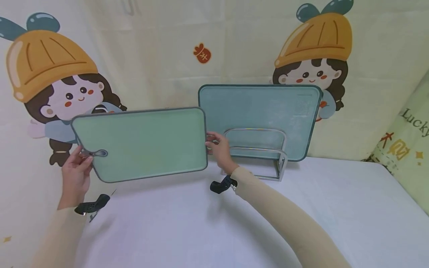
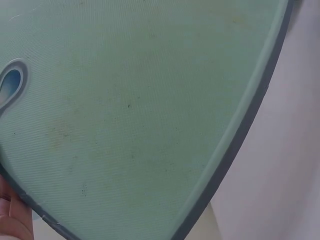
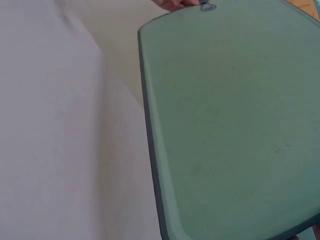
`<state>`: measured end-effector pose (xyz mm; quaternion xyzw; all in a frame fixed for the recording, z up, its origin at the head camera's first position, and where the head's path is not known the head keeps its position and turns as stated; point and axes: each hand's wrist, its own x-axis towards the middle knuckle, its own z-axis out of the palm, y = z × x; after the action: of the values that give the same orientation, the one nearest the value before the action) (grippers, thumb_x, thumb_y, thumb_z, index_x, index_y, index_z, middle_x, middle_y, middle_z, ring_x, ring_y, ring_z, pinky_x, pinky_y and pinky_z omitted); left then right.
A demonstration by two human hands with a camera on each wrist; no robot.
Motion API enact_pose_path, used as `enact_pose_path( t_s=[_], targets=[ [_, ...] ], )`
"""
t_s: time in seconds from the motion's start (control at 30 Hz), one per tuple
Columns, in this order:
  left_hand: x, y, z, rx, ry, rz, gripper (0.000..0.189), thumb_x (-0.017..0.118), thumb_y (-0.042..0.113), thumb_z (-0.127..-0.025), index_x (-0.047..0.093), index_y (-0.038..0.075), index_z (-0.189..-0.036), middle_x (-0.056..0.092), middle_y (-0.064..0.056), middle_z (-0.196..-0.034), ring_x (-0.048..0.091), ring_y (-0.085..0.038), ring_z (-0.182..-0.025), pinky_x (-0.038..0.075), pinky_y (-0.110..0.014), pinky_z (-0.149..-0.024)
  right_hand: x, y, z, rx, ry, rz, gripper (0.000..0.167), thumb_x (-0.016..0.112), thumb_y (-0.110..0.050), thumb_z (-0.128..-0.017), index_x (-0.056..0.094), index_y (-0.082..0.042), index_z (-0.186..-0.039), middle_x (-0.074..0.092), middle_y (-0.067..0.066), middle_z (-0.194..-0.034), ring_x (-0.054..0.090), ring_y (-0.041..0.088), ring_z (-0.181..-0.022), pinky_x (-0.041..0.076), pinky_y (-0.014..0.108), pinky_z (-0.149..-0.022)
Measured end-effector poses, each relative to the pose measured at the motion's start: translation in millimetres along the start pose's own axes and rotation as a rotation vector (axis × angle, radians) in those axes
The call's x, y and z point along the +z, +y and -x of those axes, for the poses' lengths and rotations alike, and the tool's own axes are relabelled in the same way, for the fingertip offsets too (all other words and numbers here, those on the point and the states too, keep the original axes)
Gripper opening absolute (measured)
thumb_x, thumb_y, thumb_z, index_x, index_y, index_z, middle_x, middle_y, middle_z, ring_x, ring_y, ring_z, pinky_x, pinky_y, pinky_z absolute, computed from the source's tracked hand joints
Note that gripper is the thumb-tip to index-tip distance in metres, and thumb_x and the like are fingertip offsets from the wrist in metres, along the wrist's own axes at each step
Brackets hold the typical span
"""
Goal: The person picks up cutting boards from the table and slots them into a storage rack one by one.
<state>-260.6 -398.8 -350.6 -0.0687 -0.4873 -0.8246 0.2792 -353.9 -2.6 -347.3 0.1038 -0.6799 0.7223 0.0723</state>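
Observation:
A light green cutting board with a grey rim is held up above the table, its broad face toward me and slightly tilted. At its left end, beside the teardrop hanging hole, my left hand pinches the edge. My right hand grips the opposite short edge, some fingers hidden behind the board. Faint stains and small dark marks show on its ribbed surface in the left wrist view. Behind my right hand, a larger blue-green board stands upright in a metal wire rack.
A white cloth covers the table, with its right edge sloping away at the far right. Behind hangs a cream curtain printed with cartoon figures. Black camera straps sit on both wrists.

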Motion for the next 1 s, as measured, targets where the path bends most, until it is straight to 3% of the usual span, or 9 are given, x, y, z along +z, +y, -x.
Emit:
enact_pose_path(
  t_s=[0.33, 0.57, 1.0],
  targets=[
    [18.7, -7.0, -11.6, 0.069, 0.000, 0.047, 0.049, 0.052, -0.014, -0.086, 0.050, 0.000, -0.133, 0.065, -0.007, -0.091, 0.064, -0.014, -0.084, 0.056, -0.020, -0.077, -10, -7, -9.1, -0.034, 0.029, -0.021, 0.033, 0.055, 0.004, -0.090, 0.060, -0.004, -0.121, 0.059, 0.018, -0.107, 0.059, 0.015, -0.085, 0.055, 0.049, -0.084],
    [28.2, -5.2, -15.6, 0.042, -0.018, -0.005, 0.048, 0.056, -0.009, -0.086, 0.052, 0.003, -0.133, 0.062, -0.005, -0.094, 0.062, -0.012, -0.088, 0.055, -0.018, -0.080, -18, -13, -14.0, -0.034, 0.041, -0.010, 0.033, 0.056, 0.005, -0.089, 0.059, -0.003, -0.121, 0.059, 0.019, -0.109, 0.058, 0.013, -0.083, 0.053, 0.052, -0.085],
    [39.7, -10.2, -22.4, -0.035, -0.038, -0.134, 0.046, 0.063, -0.002, -0.084, 0.058, 0.008, -0.128, 0.066, 0.000, -0.092, 0.065, -0.008, -0.083, 0.055, -0.016, -0.076, -40, -20, -20.5, -0.020, 0.034, 0.059, 0.035, 0.056, 0.001, -0.091, 0.058, -0.007, -0.125, 0.059, 0.014, -0.111, 0.060, 0.017, -0.094, 0.056, 0.040, -0.083]
  ],
)
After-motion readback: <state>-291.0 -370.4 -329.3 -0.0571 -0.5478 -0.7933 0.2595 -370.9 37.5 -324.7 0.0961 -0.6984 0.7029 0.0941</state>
